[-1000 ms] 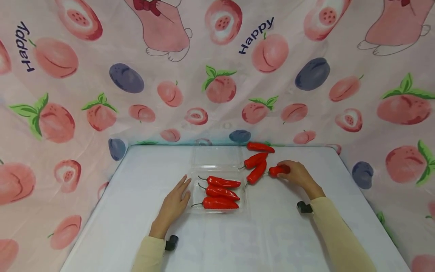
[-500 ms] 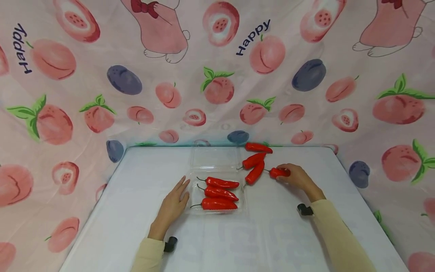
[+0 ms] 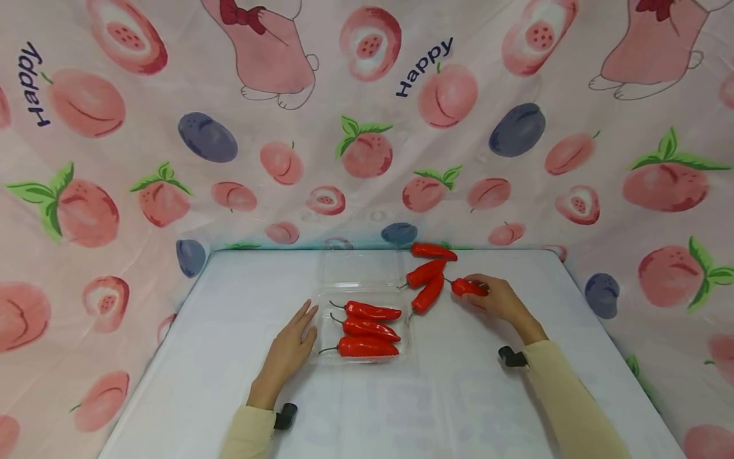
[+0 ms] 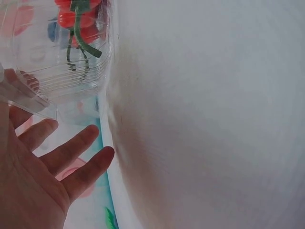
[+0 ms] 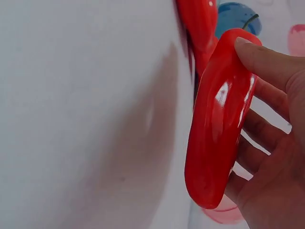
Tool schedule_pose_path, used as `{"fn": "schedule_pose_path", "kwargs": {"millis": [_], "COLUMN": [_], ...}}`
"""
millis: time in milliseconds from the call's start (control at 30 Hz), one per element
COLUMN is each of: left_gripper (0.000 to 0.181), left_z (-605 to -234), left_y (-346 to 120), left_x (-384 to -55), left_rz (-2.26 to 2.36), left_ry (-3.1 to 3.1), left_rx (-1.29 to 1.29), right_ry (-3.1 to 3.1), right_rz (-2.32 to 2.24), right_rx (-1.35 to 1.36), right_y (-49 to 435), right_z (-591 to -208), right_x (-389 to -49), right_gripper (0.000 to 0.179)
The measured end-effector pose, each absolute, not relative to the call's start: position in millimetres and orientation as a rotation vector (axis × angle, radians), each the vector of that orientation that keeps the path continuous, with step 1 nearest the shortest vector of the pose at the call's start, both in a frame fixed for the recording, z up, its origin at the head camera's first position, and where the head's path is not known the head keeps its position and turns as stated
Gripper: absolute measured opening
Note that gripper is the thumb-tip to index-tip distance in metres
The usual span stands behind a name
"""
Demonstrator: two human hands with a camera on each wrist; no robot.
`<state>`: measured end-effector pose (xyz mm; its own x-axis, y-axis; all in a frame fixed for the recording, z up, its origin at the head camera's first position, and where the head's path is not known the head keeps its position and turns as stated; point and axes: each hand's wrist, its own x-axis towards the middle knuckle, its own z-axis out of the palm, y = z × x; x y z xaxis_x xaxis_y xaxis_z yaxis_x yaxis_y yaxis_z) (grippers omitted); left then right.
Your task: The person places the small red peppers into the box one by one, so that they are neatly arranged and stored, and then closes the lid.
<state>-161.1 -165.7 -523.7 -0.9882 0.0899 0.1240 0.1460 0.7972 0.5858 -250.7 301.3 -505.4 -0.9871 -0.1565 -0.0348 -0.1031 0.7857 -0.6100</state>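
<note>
My right hand (image 3: 500, 298) pinches a glossy red pepper (image 5: 217, 129) with a green stem, thumb near its stem end in the right wrist view. In the head view the fingers hide part of this pepper. A clear plastic clamshell box (image 3: 406, 347) lies with its lid (image 3: 361, 266) folded back toward the wall. Three red peppers (image 3: 367, 347) lie side by side in its base, stems to the left. My left hand (image 3: 287, 354) is at the box's left side, fingers extended and spread; the left wrist view shows the box wall (image 4: 71, 86) beside them.
Three more red peppers lie loose right of the box: one at the back (image 3: 434, 251), one below it (image 3: 426, 273) and one slanted (image 3: 427, 294) close to the held pepper. Behind the white table (image 3: 459, 395) hangs a fruit-printed cloth (image 3: 321, 115).
The pepper in my right hand has risen slightly and tilted, and more of it shows. My left hand stays beside the box. The head view has shifted a little.
</note>
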Motion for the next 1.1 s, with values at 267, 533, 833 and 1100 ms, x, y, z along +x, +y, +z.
{"fn": "schedule_pose_path", "kwargs": {"millis": [267,533,833,1100], "left_gripper": [0.048,0.049,0.049,0.048], "left_z": [-525.0,-525.0,-525.4,-524.0], "left_y": [-165.6,-166.0,-166.5,-166.4], "left_x": [-161.5,-162.3,-163.0,-161.6], "left_rz": [-0.968,-0.960,-0.943,-0.950], "left_ry": [-2.888,-2.885,-2.876,-2.892], "left_rx": [-0.196,-0.195,-0.201,-0.193], "right_ry": [2.925,2.974,3.021,2.995], "right_rz": [-1.049,-1.043,-1.092,-1.153], "right_rx": [-0.255,-0.250,-0.346,-0.335], "right_y": [294.0,282.9,266.1,251.7], "right_z": [-497.0,-488.4,-478.2,-474.4], "right_x": [-246.6,-244.5,-240.2,-236.7], "right_gripper": [0.051,0.054,0.054,0.055]}}
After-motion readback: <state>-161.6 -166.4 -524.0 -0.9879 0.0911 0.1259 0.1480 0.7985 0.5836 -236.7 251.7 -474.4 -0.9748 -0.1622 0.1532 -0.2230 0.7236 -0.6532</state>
